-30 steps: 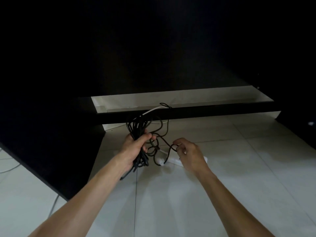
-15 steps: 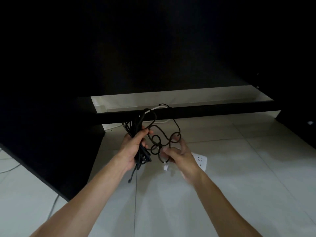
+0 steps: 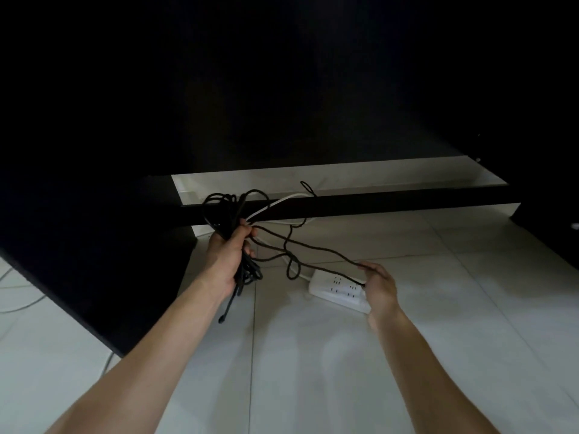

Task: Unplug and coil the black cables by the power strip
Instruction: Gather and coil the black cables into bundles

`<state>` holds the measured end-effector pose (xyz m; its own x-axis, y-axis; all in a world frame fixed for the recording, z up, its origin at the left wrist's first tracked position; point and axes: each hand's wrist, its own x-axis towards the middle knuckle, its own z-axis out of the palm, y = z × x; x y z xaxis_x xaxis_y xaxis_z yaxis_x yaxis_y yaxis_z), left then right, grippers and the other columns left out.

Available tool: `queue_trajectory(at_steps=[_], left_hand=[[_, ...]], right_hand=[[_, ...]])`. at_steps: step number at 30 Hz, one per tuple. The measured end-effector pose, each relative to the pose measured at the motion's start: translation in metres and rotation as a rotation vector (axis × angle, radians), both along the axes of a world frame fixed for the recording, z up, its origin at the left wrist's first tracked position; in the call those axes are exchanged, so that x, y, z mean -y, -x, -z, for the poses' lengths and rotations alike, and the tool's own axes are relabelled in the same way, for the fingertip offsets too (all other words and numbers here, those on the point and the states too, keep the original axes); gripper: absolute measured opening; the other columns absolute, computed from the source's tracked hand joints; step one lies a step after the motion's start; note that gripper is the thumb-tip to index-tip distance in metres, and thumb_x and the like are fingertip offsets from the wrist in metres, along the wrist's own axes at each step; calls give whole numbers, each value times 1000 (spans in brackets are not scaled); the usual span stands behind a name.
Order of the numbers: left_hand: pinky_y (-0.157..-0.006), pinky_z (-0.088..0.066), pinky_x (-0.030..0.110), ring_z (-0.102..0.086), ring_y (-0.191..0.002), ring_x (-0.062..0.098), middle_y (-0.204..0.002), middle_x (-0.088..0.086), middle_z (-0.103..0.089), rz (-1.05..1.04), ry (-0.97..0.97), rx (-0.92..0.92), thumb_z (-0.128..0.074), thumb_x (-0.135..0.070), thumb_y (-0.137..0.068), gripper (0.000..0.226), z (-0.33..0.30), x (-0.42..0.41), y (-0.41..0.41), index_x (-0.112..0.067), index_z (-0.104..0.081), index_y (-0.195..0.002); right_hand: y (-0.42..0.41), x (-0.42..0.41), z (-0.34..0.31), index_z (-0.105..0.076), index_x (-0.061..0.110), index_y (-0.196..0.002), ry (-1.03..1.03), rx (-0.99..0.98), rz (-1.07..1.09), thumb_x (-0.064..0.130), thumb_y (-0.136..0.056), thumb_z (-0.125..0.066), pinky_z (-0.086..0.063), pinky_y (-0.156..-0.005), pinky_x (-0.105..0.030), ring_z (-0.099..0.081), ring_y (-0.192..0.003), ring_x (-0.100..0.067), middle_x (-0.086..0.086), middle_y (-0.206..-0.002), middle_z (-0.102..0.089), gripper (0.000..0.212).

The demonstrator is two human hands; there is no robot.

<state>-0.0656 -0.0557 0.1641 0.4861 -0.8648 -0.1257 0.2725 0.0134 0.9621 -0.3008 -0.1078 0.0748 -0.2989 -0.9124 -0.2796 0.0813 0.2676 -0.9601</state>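
The left hand [image 3: 227, 256] grips a bundle of thin black cables [image 3: 233, 214], its fingers curled round the coils, above the pale tiled floor [image 3: 313, 371] at centre. One loose black strand [image 3: 313, 249] runs rightward from the bundle to the right hand [image 3: 380, 285], whose fingertips pinch it just above the white rectangular power strip [image 3: 336, 289], which lies flat on the floor. A white cord [image 3: 275, 203] leads from the bundle toward the far dark crossbar [image 3: 376, 203]

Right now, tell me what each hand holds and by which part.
The left hand grips the bundle of black cables around its middle. The right hand pinches a loose black strand near its end, above the power strip.
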Motion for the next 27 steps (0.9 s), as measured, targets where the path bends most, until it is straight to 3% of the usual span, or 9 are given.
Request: queue_trajectory(at_steps=[4,6,8,11,14,17,22,25,27], left_hand=[[-50,-44,23,-41,-48,10,-82,4,-70,222,-20,244,-57,-10,-95,9,-4,-1,2,-17,-60,-90],[-54,-44,25,-43,-48,11,-72,-2,-72,297,-27,336,-59,-12,-94,6,-4,-5,3,-16,-61,-91],[-57,-44,25,-47,-48,11,-53,-10,-65,299,-64,446,-59,-16,-95,8,-6,-8,6,-18,-63,-88],[-61,-46,23,-54,-49,9,-54,-9,-65,188,-128,688,-57,-26,-96,23,-6,-6,8,-18,-66,-76],[-59,-45,31,-50,-48,11,-53,-6,-57,26,-62,339,-59,-27,-95,20,-12,0,4,-16,-60,-78],[-49,-43,23,-44,-41,5,-51,-6,-51,-13,26,-16,-62,-20,-93,11,-26,2,1,-10,-57,-93],[-44,-42,19,-41,-42,4,-54,-5,-47,81,92,-138,-62,-15,-93,2,-38,1,9,-15,-61,-92],[-45,-42,20,-41,-43,5,-55,-4,-47,157,115,-187,-62,-15,-92,6,-39,0,16,-16,-61,-87],[-46,-43,20,-41,-43,4,-55,-4,-47,187,135,-232,-61,-14,-92,7,-39,0,20,-16,-61,-86]], right_hand=[[1,1,-3,-67,14,-101,22,-71,-30,3,-99,-40,-34,-53,-22,-44,-60,-10,3,-76,-58,29],[0,-1,-5,-68,14,-102,65,-164,-114,3,-96,-41,-34,-52,-23,-45,-60,-11,3,-76,-58,30],[-2,-2,-7,-70,17,-101,61,-257,-209,3,-94,-44,-37,-57,-22,-51,-70,-13,3,-85,-63,30],[-5,-1,-4,-71,18,-94,1,-179,-236,2,-95,-48,-42,-70,-17,-58,-88,-14,5,-99,-69,28],[0,-3,-3,-69,19,-95,-106,-72,-185,1,-95,-50,-39,-60,-23,-57,-76,-14,-3,-99,-68,26],[7,-12,-6,-66,16,-110,-129,-94,-293,-8,-90,-45,-37,-56,-23,-55,-74,-13,-1,-93,-64,38],[-6,-16,-22,-66,23,-109,0,-119,-249,-1,-94,-47,-45,-71,-21,-60,-98,-19,-1,-114,-66,34],[-27,-24,-48,-65,24,-106,351,-172,-186,0,-94,-47,-42,-74,-4,-59,-107,-10,5,-113,-64,33],[-43,-33,-67,-63,26,-113,509,-235,-366,-1,-92,-46,-40,-86,-4,-55,-112,2,8,-120,-61,39]])
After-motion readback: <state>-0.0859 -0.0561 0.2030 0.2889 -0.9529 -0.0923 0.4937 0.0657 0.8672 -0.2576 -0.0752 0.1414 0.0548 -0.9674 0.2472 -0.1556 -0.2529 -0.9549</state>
